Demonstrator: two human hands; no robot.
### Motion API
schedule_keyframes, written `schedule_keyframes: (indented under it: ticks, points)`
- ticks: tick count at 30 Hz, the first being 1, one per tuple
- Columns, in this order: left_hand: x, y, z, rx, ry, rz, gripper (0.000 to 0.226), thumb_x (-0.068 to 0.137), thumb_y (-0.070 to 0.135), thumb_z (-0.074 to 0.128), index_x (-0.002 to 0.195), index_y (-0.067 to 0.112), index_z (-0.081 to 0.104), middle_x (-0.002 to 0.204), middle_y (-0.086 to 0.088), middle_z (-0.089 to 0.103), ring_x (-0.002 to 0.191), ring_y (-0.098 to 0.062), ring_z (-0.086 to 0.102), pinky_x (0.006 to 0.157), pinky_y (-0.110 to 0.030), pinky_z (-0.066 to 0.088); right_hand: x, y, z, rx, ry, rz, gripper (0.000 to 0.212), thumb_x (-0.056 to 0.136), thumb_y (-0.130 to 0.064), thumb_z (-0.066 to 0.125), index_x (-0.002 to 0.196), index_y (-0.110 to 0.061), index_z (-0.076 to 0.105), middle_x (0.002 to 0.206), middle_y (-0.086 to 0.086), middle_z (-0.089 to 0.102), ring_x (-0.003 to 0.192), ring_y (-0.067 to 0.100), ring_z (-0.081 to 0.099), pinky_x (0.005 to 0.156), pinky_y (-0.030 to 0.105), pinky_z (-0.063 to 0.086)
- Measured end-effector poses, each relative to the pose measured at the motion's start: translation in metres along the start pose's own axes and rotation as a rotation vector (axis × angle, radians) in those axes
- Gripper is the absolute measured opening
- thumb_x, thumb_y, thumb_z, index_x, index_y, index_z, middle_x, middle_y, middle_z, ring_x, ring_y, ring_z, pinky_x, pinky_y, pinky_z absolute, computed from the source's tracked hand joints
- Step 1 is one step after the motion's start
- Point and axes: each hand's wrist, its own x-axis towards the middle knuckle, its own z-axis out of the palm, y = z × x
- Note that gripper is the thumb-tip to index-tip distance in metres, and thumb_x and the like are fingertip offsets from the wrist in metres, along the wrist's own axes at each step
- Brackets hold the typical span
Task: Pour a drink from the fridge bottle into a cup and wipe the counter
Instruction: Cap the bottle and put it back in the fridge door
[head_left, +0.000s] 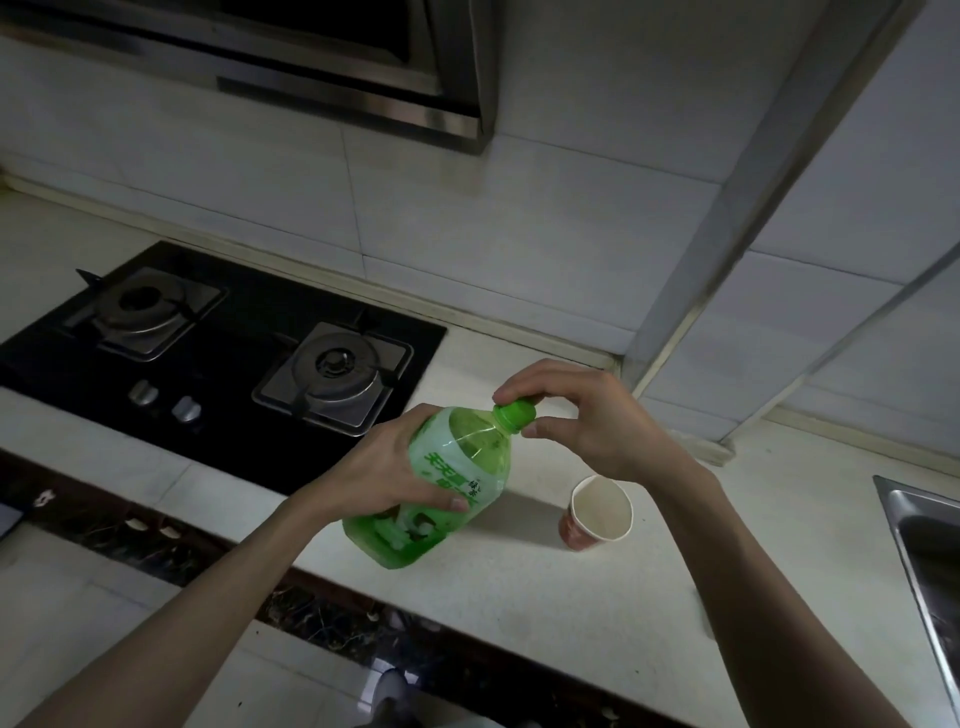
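A green plastic bottle (441, 488) with a green label is tilted over the pale counter (597, 597), its neck pointing up and to the right. My left hand (384, 467) grips the bottle's body from the left. My right hand (582, 415) pinches the green cap (515, 415) between fingers and thumb. A paper cup (600, 512), red outside and white inside, stands upright on the counter just right of the bottle, with nothing visible in it.
A black two-burner gas hob (223, 353) lies to the left, with a range hood (322, 67) above it. A steel sink (930, 540) shows at the right edge. Tiled wall runs behind the counter; a dark-trimmed counter edge is nearest me.
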Motion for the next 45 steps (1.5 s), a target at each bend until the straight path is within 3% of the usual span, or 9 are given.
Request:
schedule_keyframes:
  ticks: [8, 12, 18, 24, 30, 34, 39, 42, 45]
  points:
    - [-0.011, -0.009, -0.021, -0.107, -0.049, 0.005, 0.081, 0.055, 0.030, 0.096, 0.125, 0.034, 0.056, 0.110, 0.003, 0.071, 0.101, -0.015, 0.070, 0.085, -0.041, 0.060, 0.026, -0.031, 0.007, -0.112, -0.034, 0.241, 0.026, 0.074, -0.042, 0.080, 0.091, -0.023, 0.074, 0.077, -0.007, 0.068, 0.070, 0.008, 0.062, 0.071, 0.029, 0.054]
    - [-0.013, -0.009, -0.025, -0.094, -0.019, 0.018, 0.079, 0.057, 0.028, 0.096, 0.125, 0.035, 0.055, 0.109, 0.009, 0.070, 0.100, -0.008, 0.069, 0.086, -0.035, 0.060, 0.037, -0.040, 0.025, -0.509, 0.069, 0.220, 0.066, 0.083, -0.070, 0.048, 0.057, -0.010, 0.053, 0.050, 0.004, 0.046, 0.052, 0.019, 0.046, 0.052, 0.031, 0.036]
    - [-0.017, -0.015, -0.037, -0.087, 0.032, 0.012, 0.082, 0.055, 0.036, 0.095, 0.125, 0.036, 0.053, 0.109, 0.013, 0.069, 0.099, -0.004, 0.068, 0.086, -0.032, 0.059, 0.047, -0.043, 0.033, -0.480, 0.047, 0.337, 0.087, 0.078, -0.084, 0.005, 0.080, -0.024, 0.067, 0.063, -0.002, 0.063, 0.067, 0.016, 0.062, 0.076, 0.037, 0.050]
    - [-0.017, -0.022, -0.053, -0.107, 0.082, 0.013, 0.082, 0.054, 0.032, 0.097, 0.124, 0.035, 0.055, 0.107, 0.011, 0.070, 0.096, -0.002, 0.069, 0.081, -0.026, 0.058, 0.056, -0.043, 0.036, -0.328, 0.009, 0.129, 0.031, 0.089, -0.058, 0.051, 0.098, -0.028, 0.056, 0.072, -0.008, 0.059, 0.067, 0.006, 0.056, 0.062, 0.031, 0.044]
    - [-0.018, -0.022, -0.062, -0.031, 0.077, 0.031, 0.082, 0.053, 0.036, 0.096, 0.124, 0.036, 0.053, 0.107, 0.016, 0.067, 0.095, 0.007, 0.064, 0.076, -0.013, 0.052, 0.074, -0.046, 0.061, -0.602, 0.183, 0.256, 0.078, 0.088, -0.070, 0.029, 0.055, -0.006, 0.059, 0.048, 0.010, 0.052, 0.057, 0.026, 0.055, 0.055, 0.032, 0.040]
    - [-0.017, -0.022, -0.068, -0.021, 0.078, 0.052, 0.083, 0.054, 0.037, 0.095, 0.124, 0.035, 0.052, 0.108, 0.016, 0.065, 0.096, 0.006, 0.063, 0.079, -0.017, 0.053, 0.079, -0.052, 0.062, -0.499, 0.183, 0.315, 0.081, 0.088, -0.076, 0.020, 0.050, -0.012, 0.051, 0.050, 0.002, 0.055, 0.057, 0.020, 0.055, 0.059, 0.031, 0.041]
    - [-0.013, -0.024, -0.080, -0.040, 0.054, 0.060, 0.085, 0.049, 0.047, 0.093, 0.124, 0.040, 0.052, 0.111, 0.013, 0.067, 0.101, -0.003, 0.066, 0.089, -0.036, 0.058, 0.083, -0.054, 0.054, -0.652, 0.269, 0.058, 0.059, 0.088, -0.070, 0.024, 0.068, -0.022, 0.051, 0.053, -0.007, 0.050, 0.051, 0.014, 0.050, 0.053, 0.029, 0.041]
    - [-0.011, -0.020, -0.083, 0.021, 0.052, 0.078, 0.086, 0.048, 0.051, 0.092, 0.124, 0.039, 0.052, 0.110, 0.014, 0.066, 0.100, -0.001, 0.065, 0.087, -0.033, 0.058, 0.090, -0.048, 0.052, -0.718, 0.248, -0.082, 0.057, 0.093, -0.053, 0.034, 0.054, -0.013, 0.048, 0.044, -0.003, 0.040, 0.041, 0.022, 0.041, 0.044, 0.029, 0.035]
    - [-0.009, -0.013, -0.076, 0.047, 0.143, 0.088, 0.083, 0.050, 0.045, 0.095, 0.122, 0.036, 0.053, 0.107, 0.019, 0.064, 0.097, 0.005, 0.062, 0.083, -0.021, 0.053, 0.096, -0.052, 0.054, -0.829, 0.313, 0.077, 0.063, 0.093, -0.049, 0.035, 0.044, -0.009, 0.044, 0.039, 0.000, 0.028, 0.042, 0.028, 0.036, 0.050, 0.026, 0.026]
